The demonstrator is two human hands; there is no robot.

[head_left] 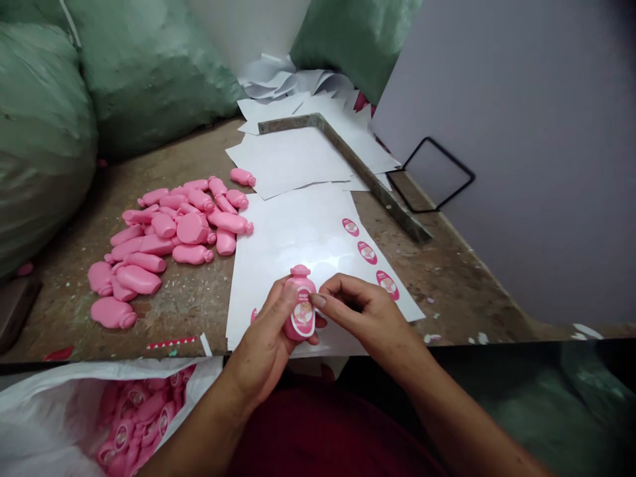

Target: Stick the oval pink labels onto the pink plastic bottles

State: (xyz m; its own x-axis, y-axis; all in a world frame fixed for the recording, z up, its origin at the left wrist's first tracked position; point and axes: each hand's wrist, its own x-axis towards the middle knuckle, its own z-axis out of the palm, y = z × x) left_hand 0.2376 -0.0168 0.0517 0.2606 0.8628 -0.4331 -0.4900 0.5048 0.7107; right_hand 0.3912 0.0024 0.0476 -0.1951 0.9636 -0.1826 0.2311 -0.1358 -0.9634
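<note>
My left hand [268, 334] grips a small pink bottle [300, 306] upright over the near edge of a white sticker sheet [298, 238]. An oval label sits on the bottle's front. My right hand [360, 311] is curled, its fingertips pressing against the right side of the bottle by the label. Three oval pink stickers [368, 252] remain in a row on the sheet's right side. A heap of several bare pink bottles [169, 238] lies on the table to the left.
A white bag [44, 411] at bottom left holds several labelled pink bottles [134, 424]. Large green sacks [44, 132] crowd the left and back. Empty backing sheets [298, 149] pile behind, beside a metal angle bar [368, 179] and a black wire frame [432, 175]. The table edge [497, 341] runs near me.
</note>
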